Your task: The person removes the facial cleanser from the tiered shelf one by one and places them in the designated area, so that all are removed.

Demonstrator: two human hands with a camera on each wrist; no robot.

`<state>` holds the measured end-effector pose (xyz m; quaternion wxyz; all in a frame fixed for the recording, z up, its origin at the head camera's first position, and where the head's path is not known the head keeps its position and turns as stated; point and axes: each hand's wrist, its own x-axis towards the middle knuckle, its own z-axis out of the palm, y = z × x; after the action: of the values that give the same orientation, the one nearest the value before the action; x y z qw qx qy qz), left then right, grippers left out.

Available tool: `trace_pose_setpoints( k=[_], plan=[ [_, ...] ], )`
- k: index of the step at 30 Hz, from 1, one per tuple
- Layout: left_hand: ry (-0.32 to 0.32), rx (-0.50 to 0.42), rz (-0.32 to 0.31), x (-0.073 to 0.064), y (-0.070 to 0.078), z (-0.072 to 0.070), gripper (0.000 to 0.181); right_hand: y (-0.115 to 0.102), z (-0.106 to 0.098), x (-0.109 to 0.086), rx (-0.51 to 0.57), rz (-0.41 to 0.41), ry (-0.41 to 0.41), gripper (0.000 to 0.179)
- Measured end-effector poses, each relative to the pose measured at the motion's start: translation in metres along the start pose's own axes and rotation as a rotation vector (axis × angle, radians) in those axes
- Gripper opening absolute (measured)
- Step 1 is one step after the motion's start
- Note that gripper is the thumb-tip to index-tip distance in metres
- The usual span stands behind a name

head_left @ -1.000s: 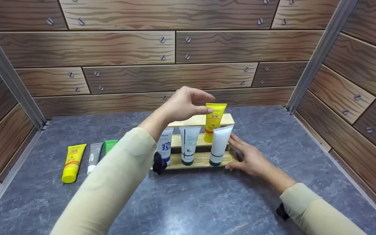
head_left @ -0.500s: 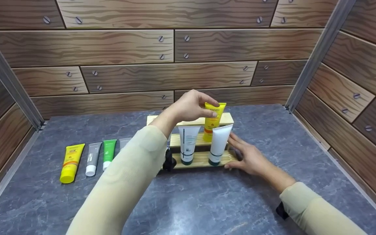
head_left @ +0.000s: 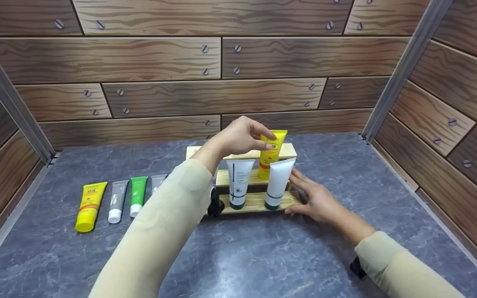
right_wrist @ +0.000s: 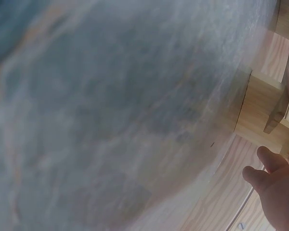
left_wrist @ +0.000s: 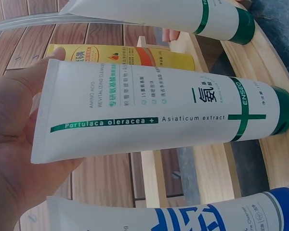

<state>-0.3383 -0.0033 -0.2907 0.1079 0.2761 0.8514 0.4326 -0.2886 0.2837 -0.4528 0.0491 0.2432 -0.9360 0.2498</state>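
Observation:
In the head view my left hand (head_left: 242,135) has its thumb and a finger at the top of a yellow squeeze tube (head_left: 269,159), which stands on the middle step of a stepped wooden rack (head_left: 226,178). A thumb tip also shows at that tube's end in the left wrist view, where a white tube (left_wrist: 159,103) hides most of the hold. My right hand (head_left: 317,203) rests against the rack's right end, thumb at the front corner and fingers along the side. On the front step stand a green-capped white tube (head_left: 240,184) and a leaning white tube (head_left: 279,184).
To the left on the grey marbled table (head_left: 255,256) lie a yellow tube (head_left: 91,206), a grey tube (head_left: 118,200), a green tube (head_left: 138,194) and a partly covered silvery tube (head_left: 157,181). A blue-capped tube (left_wrist: 183,216) shows in the left wrist view. Wood-patterned walls (head_left: 160,60) surround the table.
My left hand has moved slightly right and down, its thumb and finger closing on the yellow tube's top. The right hand has stayed at the rack's end.

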Motion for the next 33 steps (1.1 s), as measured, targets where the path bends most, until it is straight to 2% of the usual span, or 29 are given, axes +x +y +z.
trace_pose_setpoints(
  k=[7,14,20,25,33],
  plan=[
    [0.026,0.014,0.002,0.002,0.000,0.004,0.023,-0.001,-0.001,0.000,0.007,0.025,-0.014,0.106],
    [0.071,0.070,0.027,0.003,0.000,0.007,0.023,0.000,-0.001,-0.001,0.005,0.001,0.005,0.103],
    [0.099,0.067,0.027,0.002,0.000,0.009,0.023,-0.001,0.000,-0.001,0.006,-0.004,0.006,0.103],
    [0.124,0.053,0.040,0.000,0.000,0.005,0.024,-0.001,0.000,-0.001,0.007,-0.003,0.009,0.103],
    [0.220,-0.048,0.050,-0.012,0.004,-0.012,0.024,0.000,0.000,-0.001,0.009,0.003,0.018,0.103]
  ],
)
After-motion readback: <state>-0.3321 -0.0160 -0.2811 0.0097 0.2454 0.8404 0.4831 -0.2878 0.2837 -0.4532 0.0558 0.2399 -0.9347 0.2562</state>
